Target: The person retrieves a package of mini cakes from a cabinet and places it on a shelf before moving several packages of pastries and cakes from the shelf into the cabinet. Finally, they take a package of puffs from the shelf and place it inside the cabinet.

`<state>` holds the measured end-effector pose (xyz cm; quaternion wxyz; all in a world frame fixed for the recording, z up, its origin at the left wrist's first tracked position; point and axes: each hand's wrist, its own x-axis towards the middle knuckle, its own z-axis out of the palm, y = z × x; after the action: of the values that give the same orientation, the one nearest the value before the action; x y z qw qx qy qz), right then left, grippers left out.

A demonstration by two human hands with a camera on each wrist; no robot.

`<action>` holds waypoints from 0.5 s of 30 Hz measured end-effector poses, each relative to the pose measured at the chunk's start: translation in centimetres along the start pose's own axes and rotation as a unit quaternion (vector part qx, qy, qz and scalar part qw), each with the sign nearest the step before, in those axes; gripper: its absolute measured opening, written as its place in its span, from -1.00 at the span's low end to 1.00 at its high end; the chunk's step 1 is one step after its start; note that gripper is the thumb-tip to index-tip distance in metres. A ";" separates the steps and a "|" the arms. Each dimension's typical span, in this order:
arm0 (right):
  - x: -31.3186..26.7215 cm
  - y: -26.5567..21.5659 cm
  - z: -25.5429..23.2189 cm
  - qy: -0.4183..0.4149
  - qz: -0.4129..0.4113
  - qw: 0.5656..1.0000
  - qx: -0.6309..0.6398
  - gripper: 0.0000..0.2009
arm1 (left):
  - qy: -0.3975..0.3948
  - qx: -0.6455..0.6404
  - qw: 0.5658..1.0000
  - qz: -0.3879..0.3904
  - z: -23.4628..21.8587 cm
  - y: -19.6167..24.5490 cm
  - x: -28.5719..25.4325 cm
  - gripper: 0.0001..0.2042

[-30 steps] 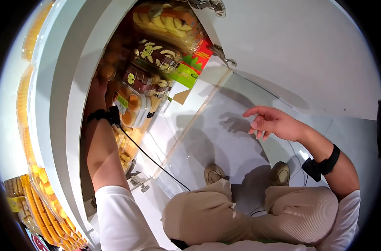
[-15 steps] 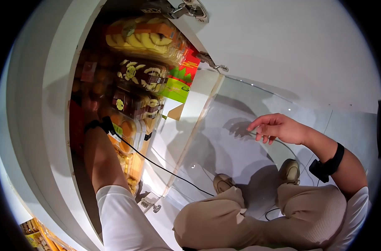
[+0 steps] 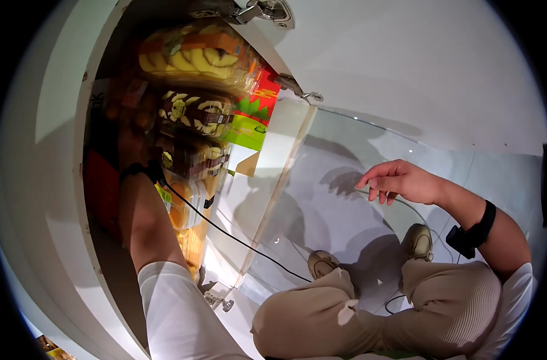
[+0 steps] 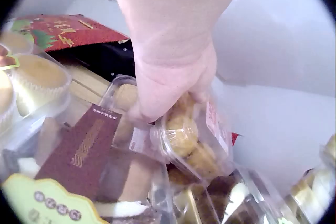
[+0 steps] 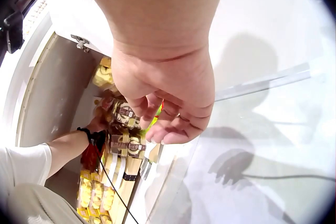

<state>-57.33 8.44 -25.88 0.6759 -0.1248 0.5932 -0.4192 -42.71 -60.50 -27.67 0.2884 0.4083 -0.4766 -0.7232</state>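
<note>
Inside a low cabinet, my left hand [image 3: 132, 147] is dim in the head view. The left wrist view shows this hand [image 4: 173, 71] gripping the edge of a clear plastic box [image 4: 181, 137] of round golden pastries; some fingers are hidden behind it. Beside it lie a clear pack with a brown label [image 4: 81, 153] and pale cakes in cups [image 4: 39, 77]. My right hand [image 3: 399, 181] hangs in the air outside the cabinet, fingers loosely curled and holding nothing; the right wrist view shows the same hand [image 5: 165, 92].
Packs of sliced cake [image 3: 192, 60] and dark-labelled packs [image 3: 195, 114] fill the cabinet beside a red and green box [image 3: 252, 114]. A white door [image 3: 405, 66] stands swung out on metal hinges. A black cable [image 3: 231, 240] runs from the left wrist across the cabinet's edge.
The head view has shifted, showing more of the cabinet's inside and less of the goods above. My left hand has moved a little farther along the packs. The right hand hangs much as before.
</note>
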 end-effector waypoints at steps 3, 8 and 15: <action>0.0 -0.1 0.0 0.000 0.003 1.000 0.009 -0.74 | -0.026 0.026 0.999 0.007 -0.3 -0.2 1.0 -0.60; 0.1 0.3 -0.2 0.003 0.003 1.000 0.020 -0.75 | -0.088 0.098 0.990 0.046 -2.3 -0.4 2.7 -0.60; 0.4 0.3 -0.1 -0.004 -0.005 1.000 0.016 -0.74 | -0.156 0.082 0.982 0.075 -6.8 0.6 2.2 -0.61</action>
<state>-57.30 8.35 -26.41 0.6782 -0.1189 0.5826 -0.4318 -37.94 -65.63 -29.24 0.2300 0.2760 -0.6029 -0.7123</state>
